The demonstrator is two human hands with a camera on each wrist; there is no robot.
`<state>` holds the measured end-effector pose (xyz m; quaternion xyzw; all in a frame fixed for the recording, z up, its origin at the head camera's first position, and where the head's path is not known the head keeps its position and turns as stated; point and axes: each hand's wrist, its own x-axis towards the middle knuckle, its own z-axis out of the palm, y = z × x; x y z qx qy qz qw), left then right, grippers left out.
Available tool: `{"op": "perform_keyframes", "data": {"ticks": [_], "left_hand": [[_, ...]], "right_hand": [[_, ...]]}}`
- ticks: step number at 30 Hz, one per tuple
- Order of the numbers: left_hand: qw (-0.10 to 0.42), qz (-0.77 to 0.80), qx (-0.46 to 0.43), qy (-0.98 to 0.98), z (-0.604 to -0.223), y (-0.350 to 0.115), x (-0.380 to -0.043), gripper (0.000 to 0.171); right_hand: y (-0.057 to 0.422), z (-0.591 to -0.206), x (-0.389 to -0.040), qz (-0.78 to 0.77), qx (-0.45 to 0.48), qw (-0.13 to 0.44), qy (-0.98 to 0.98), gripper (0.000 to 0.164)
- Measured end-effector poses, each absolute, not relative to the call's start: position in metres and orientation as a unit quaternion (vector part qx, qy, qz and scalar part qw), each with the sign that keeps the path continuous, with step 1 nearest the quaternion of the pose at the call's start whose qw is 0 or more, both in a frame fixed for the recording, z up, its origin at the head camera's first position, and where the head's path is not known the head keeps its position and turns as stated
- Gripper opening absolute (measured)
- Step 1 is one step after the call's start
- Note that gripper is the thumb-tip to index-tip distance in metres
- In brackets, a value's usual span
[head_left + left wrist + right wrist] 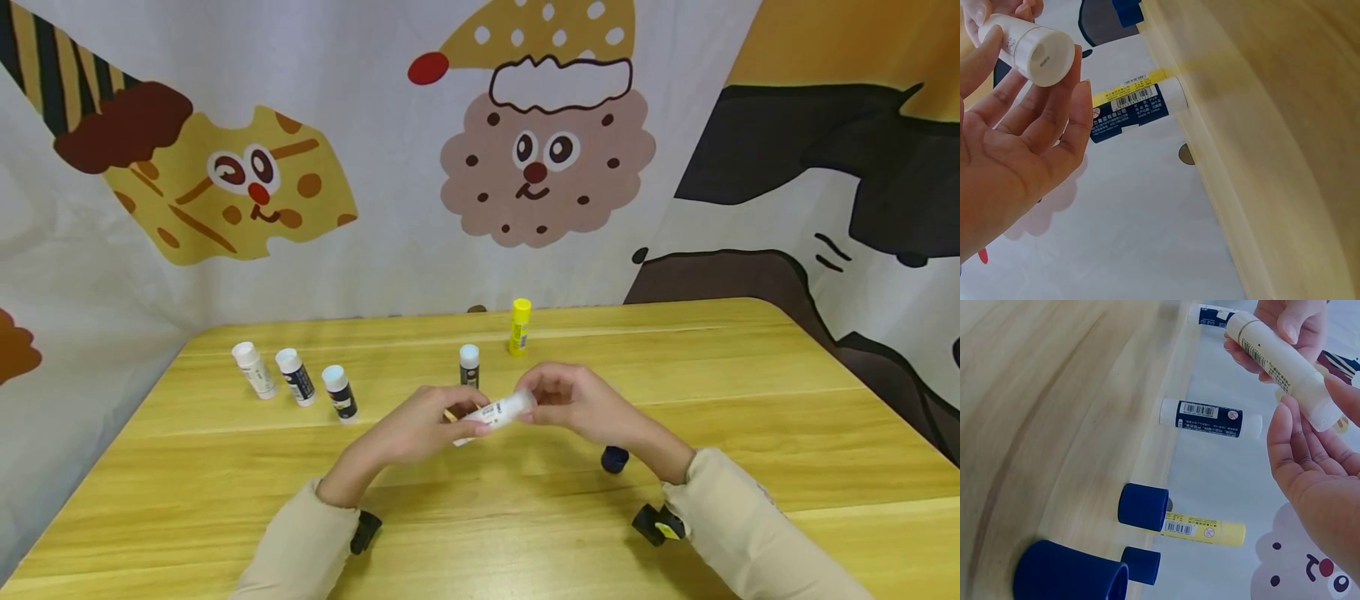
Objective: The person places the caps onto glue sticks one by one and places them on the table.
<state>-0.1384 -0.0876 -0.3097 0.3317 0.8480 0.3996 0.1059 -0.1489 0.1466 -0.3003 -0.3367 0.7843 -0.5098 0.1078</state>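
A white glue stick [501,412] is held tilted above the table, between both hands. My left hand [422,423] grips its base end, thumb on the near side and fingers behind. At the other end, my right hand [573,402] pinches the translucent tip between thumb and fingers. The round base of the glue stick [1050,59] faces the left wrist view, while its printed barcode side [1272,362] shows in the right wrist view. Just behind the hands stands a dark-labelled glue stick [469,360], its lower part hidden by the left hand.
A yellow glue stick [520,327] stands at the back. On the left are a white glue stick [255,371] and two dark-labelled ones [296,379], all upright. A dark blue cap [615,459] sits under the right forearm; several blue caps [1142,506] show in the right wrist view.
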Motion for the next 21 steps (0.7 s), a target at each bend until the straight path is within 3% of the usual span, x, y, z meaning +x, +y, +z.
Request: {"op": "perform_keyframes", "data": {"ticks": [21], "left_hand": [[0.090,0.386,0.321,0.860,-0.315,-0.103,-0.143,0.027]], "right_hand": [[0.152,-0.295,-0.153,-0.522,-0.316,0.110,0.785,0.020]]}}
